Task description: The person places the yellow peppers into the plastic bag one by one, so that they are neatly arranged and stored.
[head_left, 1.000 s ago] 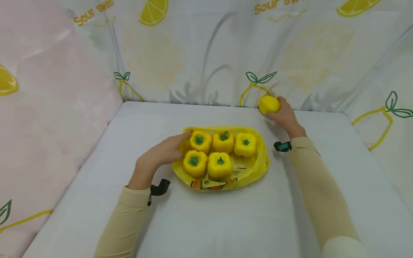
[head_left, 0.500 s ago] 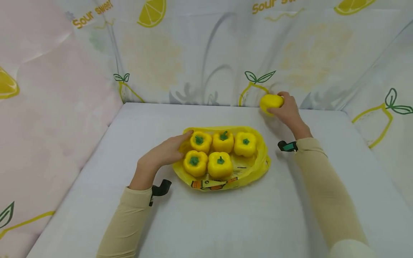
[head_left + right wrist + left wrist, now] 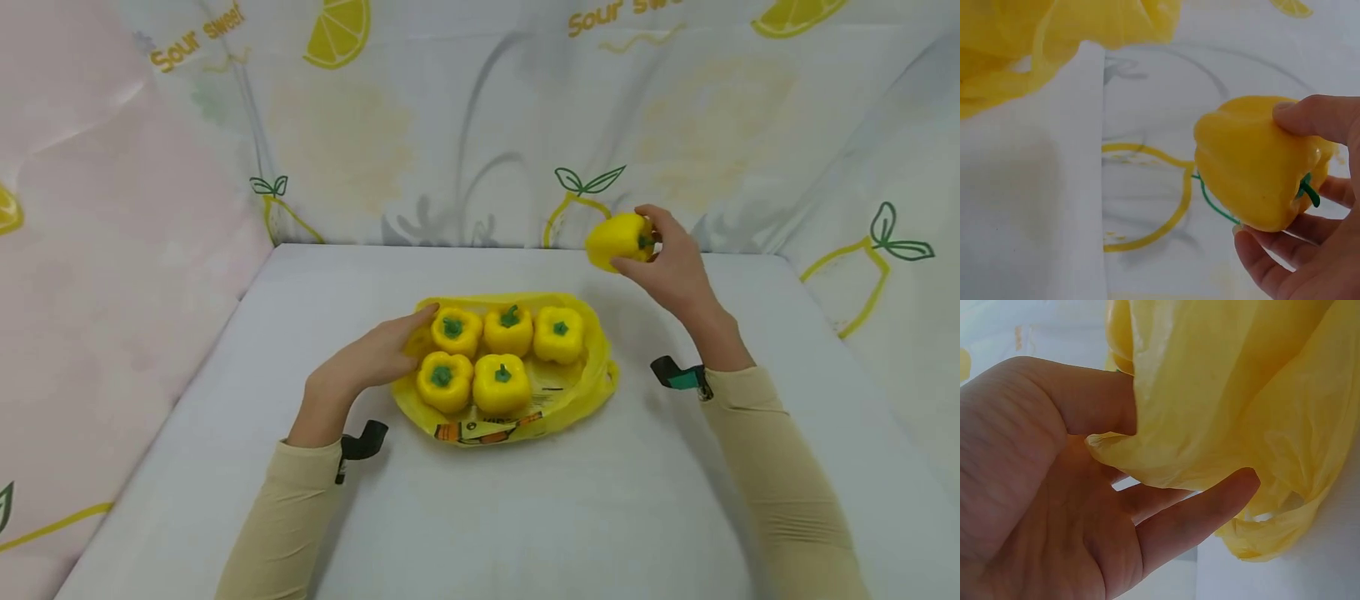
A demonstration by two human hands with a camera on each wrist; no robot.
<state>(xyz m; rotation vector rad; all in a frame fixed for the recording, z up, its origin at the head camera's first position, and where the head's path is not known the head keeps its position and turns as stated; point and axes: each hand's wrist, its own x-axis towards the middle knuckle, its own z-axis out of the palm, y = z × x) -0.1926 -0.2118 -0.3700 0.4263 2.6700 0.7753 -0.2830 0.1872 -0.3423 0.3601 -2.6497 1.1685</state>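
Observation:
My right hand (image 3: pixel 678 267) holds a yellow bell pepper (image 3: pixel 617 242) above the table's back edge, thumb on one side and fingers on the other. Its green stem points toward the palm in the right wrist view, where the whole pepper (image 3: pixel 1260 162) shows. A yellow plastic bag (image 3: pixel 573 406) lies spread open on the table with several yellow peppers (image 3: pixel 501 385) standing in it, stems up. At the bag's left side, my left hand (image 3: pixel 367 354) holds the rim. In the left wrist view the thumb goes over the plastic (image 3: pixel 1179 425), hiding its tip, and the fingers lie outside.
The white table (image 3: pixel 480 517) ends at the back against a hanging lemon-print cloth (image 3: pixel 435 125). Similar cloth hangs at the left and right sides. Black wrist cameras (image 3: pixel 365 442) stick out from both wrists.
My right hand has lifted the pepper slightly and turned it, so its green stem now shows. The left hand stays at the bag. The head view has shifted a little.

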